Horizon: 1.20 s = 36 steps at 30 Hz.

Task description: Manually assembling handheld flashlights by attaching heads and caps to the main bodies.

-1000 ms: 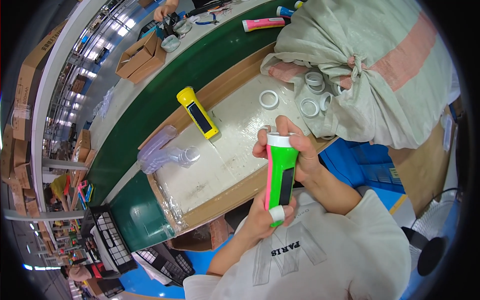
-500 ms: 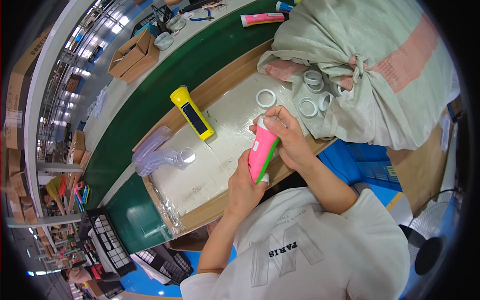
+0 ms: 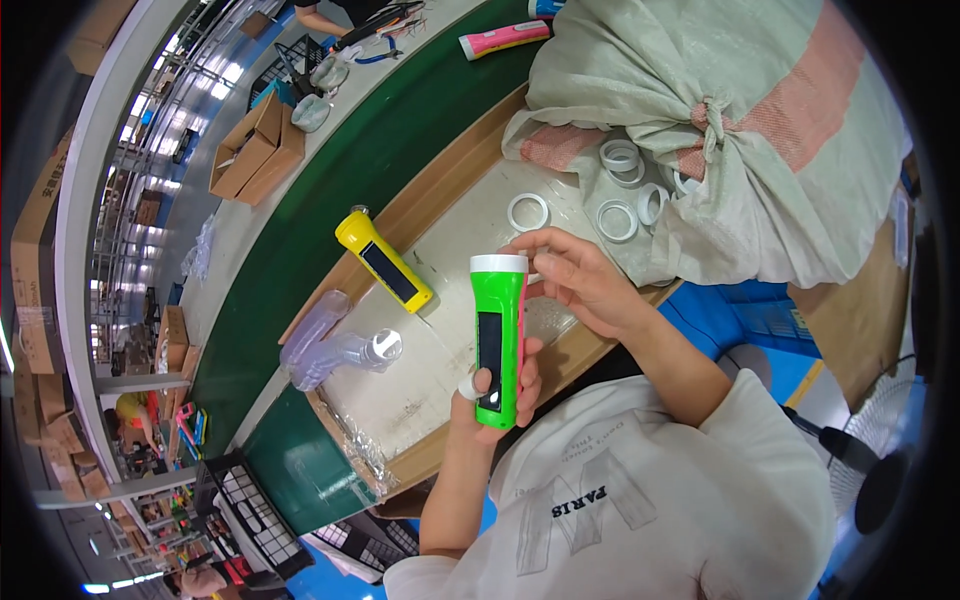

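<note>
A green and pink flashlight [image 3: 500, 300] stands nearly upright above the tray, its white-ringed head pointing away from me and its green side with a dark panel facing up. My left hand [image 3: 466, 418] is wrapped round its lower end, a white covering on the thumb. Just right of the head, my right hand [image 3: 588, 285] has its fingers loosely apart, with nothing seen in them; whether a fingertip touches the rim I cannot tell. Beyond lies a white ring [image 3: 528, 212] on the tray. A yellow flashlight [image 3: 383, 262] rests across the tray's far edge.
Clear plastic sleeves [image 3: 335, 345] lie at the left of the cardboard tray [image 3: 440, 465]. A large tied woven sack [image 3: 640, 90] fills the right, with several white rings [image 3: 617, 221] at its foot. Another pink flashlight [image 3: 505, 40] and a small carton [image 3: 258, 150] are farther off.
My left hand has turned the flashlight from its pink side to its green side and stood it more upright. My right hand has come off the head and loosened its fingers.
</note>
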Tool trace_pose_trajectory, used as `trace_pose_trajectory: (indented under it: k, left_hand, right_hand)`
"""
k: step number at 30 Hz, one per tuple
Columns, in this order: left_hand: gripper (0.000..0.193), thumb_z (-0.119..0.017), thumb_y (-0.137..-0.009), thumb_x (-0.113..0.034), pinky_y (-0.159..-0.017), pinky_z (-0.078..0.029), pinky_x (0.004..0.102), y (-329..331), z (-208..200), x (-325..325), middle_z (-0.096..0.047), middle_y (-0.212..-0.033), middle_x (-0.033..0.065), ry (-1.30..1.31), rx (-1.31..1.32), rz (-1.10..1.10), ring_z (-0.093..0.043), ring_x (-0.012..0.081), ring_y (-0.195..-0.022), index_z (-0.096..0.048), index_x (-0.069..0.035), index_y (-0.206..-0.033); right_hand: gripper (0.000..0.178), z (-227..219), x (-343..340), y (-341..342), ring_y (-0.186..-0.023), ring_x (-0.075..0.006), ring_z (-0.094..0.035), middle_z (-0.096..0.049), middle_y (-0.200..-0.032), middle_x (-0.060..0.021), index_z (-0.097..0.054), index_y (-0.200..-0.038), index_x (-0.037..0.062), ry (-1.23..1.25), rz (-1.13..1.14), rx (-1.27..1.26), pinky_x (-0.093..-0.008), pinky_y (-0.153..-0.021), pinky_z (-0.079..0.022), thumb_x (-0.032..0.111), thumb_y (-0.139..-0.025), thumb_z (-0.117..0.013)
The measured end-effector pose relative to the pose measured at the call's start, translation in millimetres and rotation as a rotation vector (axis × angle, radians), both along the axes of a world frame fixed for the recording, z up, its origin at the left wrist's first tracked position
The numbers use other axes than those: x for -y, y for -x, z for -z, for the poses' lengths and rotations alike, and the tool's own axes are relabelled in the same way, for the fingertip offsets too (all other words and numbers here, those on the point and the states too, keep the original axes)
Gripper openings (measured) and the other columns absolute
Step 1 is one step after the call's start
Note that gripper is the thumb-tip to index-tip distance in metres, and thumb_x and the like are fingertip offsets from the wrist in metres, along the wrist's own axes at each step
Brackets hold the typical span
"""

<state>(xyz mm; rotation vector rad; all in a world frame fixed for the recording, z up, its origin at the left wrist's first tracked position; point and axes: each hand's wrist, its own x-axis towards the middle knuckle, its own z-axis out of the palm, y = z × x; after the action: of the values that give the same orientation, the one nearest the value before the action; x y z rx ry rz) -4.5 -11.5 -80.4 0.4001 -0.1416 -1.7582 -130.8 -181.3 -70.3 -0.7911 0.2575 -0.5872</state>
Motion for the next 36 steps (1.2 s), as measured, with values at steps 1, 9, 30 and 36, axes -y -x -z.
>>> trace_pose_trajectory:
  k: [1,9,30,36]
  left_hand:
    - [0.081,-0.072,-0.080,-0.039,-0.042,-0.045,0.0289,2.3,-2.1,1.3,-0.055,-0.090,0.0132,0.029,0.042,0.007,-0.053,0.0201,-0.059,-0.035,0.005,-0.137]
    - [0.065,-0.081,-0.073,-0.028,-0.070,-0.045,0.0260,29.0,-31.4,5.0,-0.059,-0.089,0.0060,-0.073,1.481,-0.183,-0.055,0.0107,-0.079,-0.045,-0.002,-0.122]
    - [0.052,-0.075,-0.074,-0.017,-0.063,-0.050,0.0422,42.7,-27.2,11.2,-0.063,-0.076,0.0205,-0.168,1.836,-0.235,-0.065,0.0384,-0.070,-0.044,0.000,-0.113]
    - [0.051,-0.077,-0.074,-0.018,-0.072,-0.050,0.0336,36.9,-35.8,22.1,-0.063,-0.086,0.0123,-0.246,1.759,-0.218,-0.063,0.0232,-0.076,-0.048,0.000,-0.111]
  right_hand:
    - [0.038,-1.9,-2.9,-0.7,-0.113,-0.0187,-0.055,-0.057,-0.119,-0.0111,-0.047,-0.127,0.0037,-0.014,-0.045,0.061,-0.0346,-0.094,-0.047,0.025,-0.096,-0.054]
    - [0.036,-20.9,-19.1,-7.0,-0.105,-0.0211,-0.059,-0.061,-0.108,-0.0115,-0.049,-0.118,0.0045,-0.101,0.009,0.141,-0.0333,-0.090,-0.049,0.011,-0.087,-0.065]
    - [0.028,-14.2,-24.5,-5.4,-0.097,-0.0223,-0.062,-0.061,-0.101,-0.0141,-0.045,-0.104,0.0082,-0.028,0.137,-0.046,-0.0345,-0.087,-0.051,0.018,-0.087,-0.065]
    - [0.036,-2.7,-2.9,-1.4,-0.106,-0.0237,-0.061,-0.061,-0.107,-0.0137,-0.048,-0.112,0.0070,-0.119,0.042,0.075,-0.0376,-0.094,-0.049,0.033,-0.091,-0.063]
